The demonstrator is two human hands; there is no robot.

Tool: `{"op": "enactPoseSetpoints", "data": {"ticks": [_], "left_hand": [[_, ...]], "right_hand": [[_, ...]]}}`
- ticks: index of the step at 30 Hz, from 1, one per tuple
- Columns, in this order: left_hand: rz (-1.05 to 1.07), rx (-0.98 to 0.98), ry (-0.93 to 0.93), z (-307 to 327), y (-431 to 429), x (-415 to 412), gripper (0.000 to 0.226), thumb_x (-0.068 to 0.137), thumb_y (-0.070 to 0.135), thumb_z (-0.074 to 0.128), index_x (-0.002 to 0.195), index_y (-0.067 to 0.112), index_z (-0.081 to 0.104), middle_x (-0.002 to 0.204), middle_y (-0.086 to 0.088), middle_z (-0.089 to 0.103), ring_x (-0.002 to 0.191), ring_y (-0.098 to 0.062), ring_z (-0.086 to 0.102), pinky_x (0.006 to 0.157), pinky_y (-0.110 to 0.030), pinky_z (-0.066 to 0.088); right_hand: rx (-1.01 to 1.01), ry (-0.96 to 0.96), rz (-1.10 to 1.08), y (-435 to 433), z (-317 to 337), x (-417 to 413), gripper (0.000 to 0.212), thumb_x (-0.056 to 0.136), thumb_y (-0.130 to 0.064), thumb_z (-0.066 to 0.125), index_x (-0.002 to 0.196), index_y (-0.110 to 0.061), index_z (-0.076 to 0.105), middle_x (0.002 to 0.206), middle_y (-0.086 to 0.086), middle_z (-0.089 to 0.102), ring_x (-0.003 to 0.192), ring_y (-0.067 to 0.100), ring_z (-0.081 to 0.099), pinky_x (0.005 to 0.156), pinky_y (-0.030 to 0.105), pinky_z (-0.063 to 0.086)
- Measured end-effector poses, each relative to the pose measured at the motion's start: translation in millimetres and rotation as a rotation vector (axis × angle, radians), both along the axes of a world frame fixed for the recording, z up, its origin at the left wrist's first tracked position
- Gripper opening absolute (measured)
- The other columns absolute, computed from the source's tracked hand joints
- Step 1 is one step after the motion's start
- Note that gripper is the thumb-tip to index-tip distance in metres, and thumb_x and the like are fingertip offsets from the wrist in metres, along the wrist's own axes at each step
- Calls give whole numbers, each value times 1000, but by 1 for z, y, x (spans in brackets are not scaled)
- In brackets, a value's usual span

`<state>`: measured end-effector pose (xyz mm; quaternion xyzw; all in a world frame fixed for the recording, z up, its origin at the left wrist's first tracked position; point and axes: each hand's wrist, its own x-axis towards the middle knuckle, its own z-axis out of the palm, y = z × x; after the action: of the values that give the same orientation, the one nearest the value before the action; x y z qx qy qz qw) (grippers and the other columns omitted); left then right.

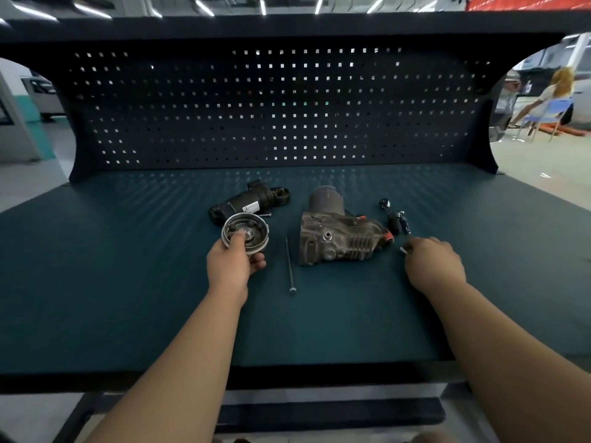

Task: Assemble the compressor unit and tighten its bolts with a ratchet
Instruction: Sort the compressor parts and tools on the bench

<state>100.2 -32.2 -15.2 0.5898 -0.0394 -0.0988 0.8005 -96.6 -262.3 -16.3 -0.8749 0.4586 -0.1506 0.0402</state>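
The grey cast compressor body [339, 238] lies on its side in the middle of the green bench top [128, 282], a grey cylinder [326, 199] standing up behind it. My left hand [232, 262] holds a round metal end cover [245, 233] just left of the body, thumb pressed inside it. A black motor housing [246, 201] lies behind that cover. My right hand [433, 263] is closed on a small metal piece [403, 250], right of the body. A long bolt [290, 266] lies between my hands. The ratchet [392, 215] rests behind my right hand.
A dark pegboard back panel [271, 107] rises behind the bench, with a shelf above it. A second bolt [267, 215] peeks out beside the motor housing. A seated person [550, 97] is far off at the right, beyond the bench.
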Motion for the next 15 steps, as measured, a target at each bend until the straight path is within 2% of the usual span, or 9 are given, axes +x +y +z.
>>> {"op": "enactPoseSetpoints", "data": {"ticks": [5,10,15], "left_hand": [[-26,18,-36,1,6,-7,14,97,22,53,96,10,61,79,-10,67,45,-12,59,43,-24,49],[-61,-3,-34,-2,14,-4,13,97,21,54,90,12,60,75,-9,66,42,-10,59,42,-23,49],[-56,79,36,4,2,18,13,96,20,54,89,11,59,71,-9,66,42,-12,59,43,-24,50]], "right_hand": [[29,52,-74,11,-1,-16,25,96,-24,45,110,-6,58,118,16,55,105,37,56,77,36,42],[92,-70,-149,-7,7,-24,27,93,-25,50,100,-1,60,114,25,61,102,40,59,75,35,41],[149,-2,-84,-42,20,0,37,99,-30,46,107,3,60,115,26,59,101,39,57,76,34,40]]}}
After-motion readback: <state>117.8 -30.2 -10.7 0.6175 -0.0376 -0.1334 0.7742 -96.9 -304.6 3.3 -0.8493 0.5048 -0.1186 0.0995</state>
